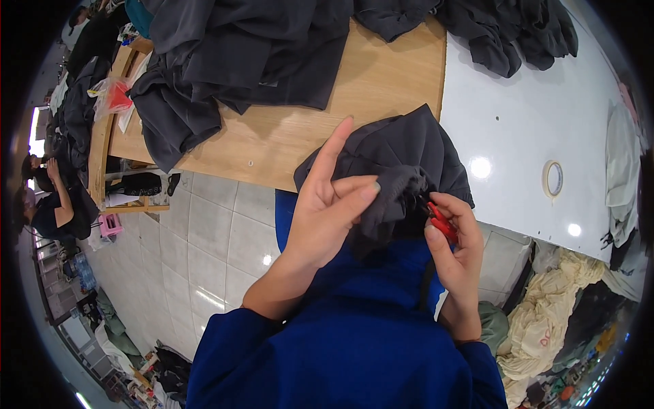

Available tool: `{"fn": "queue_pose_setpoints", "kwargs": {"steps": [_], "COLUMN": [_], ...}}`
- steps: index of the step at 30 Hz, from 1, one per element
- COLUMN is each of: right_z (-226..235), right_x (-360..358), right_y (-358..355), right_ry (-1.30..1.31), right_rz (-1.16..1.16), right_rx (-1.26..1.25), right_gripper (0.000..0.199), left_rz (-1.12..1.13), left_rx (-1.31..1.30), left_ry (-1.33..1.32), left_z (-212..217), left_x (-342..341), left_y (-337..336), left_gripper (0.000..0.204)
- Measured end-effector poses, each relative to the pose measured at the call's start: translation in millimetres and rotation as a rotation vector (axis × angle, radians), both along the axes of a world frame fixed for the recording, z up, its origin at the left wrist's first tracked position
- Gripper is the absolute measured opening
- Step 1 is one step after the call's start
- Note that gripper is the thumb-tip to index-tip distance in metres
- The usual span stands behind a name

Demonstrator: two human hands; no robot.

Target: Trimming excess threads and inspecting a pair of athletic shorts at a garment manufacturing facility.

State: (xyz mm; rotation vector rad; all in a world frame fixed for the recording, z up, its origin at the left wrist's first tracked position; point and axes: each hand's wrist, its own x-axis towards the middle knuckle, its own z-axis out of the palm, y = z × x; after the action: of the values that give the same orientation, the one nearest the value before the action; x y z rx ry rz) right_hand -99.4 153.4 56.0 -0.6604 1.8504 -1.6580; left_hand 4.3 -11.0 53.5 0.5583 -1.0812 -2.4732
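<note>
A dark grey garment (412, 140) lies bunched over the near edge of the table and hangs toward my lap. My left hand (317, 215) is closed on a gathered, ribbed-looking end of it, thumb and fingers pinching the cloth while the index finger points up and away. In my right hand (460, 249) is a small pair of red-handled thread snips (441, 221), gripped between thumb and fingers. Their tips reach the gathered edge of the cloth, where dark folds partly hide them.
More dark grey garments (252, 54) are heaped on the wooden tabletop (381, 75). A roll of tape (552, 178) rests on the white table (518, 136) at right. Cream cloth (545, 327) is piled below it. Other people (58, 198) sit at far left.
</note>
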Motion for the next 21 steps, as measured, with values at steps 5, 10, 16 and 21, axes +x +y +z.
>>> {"fn": "queue_pose_setpoints", "kwargs": {"steps": [5,10,16,21], "right_z": [-4,2,0,0], "right_x": [1,0,0,-2], "right_y": [3,-11,-19,-21], "right_ry": [0.048,0.382,0.558,0.57], "right_rz": [-0.005,0.108,0.066,0.013], "right_rx": [-0.097,-0.006,0.013,0.002], "right_gripper": [0.032,0.034,0.035,0.036], "left_rz": [0.024,0.002,-0.017,-0.005], "left_rx": [0.3,0.359,0.322,0.292], "left_ry": [0.071,0.104,0.12,0.123], "left_z": [0,-1,2,5], "left_x": [-4,-3,-2,-5], "left_y": [-3,-1,1,2], "left_gripper": [0.068,0.075,0.075,0.075]}}
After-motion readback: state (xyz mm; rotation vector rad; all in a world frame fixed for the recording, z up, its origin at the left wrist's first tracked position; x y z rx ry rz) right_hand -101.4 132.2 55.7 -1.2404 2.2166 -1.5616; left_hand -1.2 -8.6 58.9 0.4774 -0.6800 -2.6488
